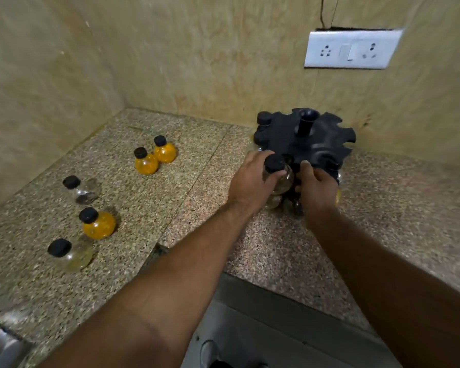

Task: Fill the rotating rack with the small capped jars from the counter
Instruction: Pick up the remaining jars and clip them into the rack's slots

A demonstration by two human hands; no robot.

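Observation:
The black rotating rack (327,142) stands in the counter's back right corner, with one capped jar (264,118) in a far-left slot. My left hand (250,179) grips a clear black-capped jar (279,172) at the rack's near edge. My right hand (316,185) rests on the rack's near rim beside that jar. More jars hang in the lower tier (275,201), partly hidden by my hands. On the counter to the left stand several loose jars: two orange ones (154,158), a clear one (84,191), an orange one (97,224) and a pale one (69,254).
The speckled granite counter (186,187) meets beige walls at the back and left. A white socket plate (352,50) is on the wall above the rack. The counter's cut-out front edge (223,272) lies below my arms, and a metal sink edge (0,346) shows bottom left.

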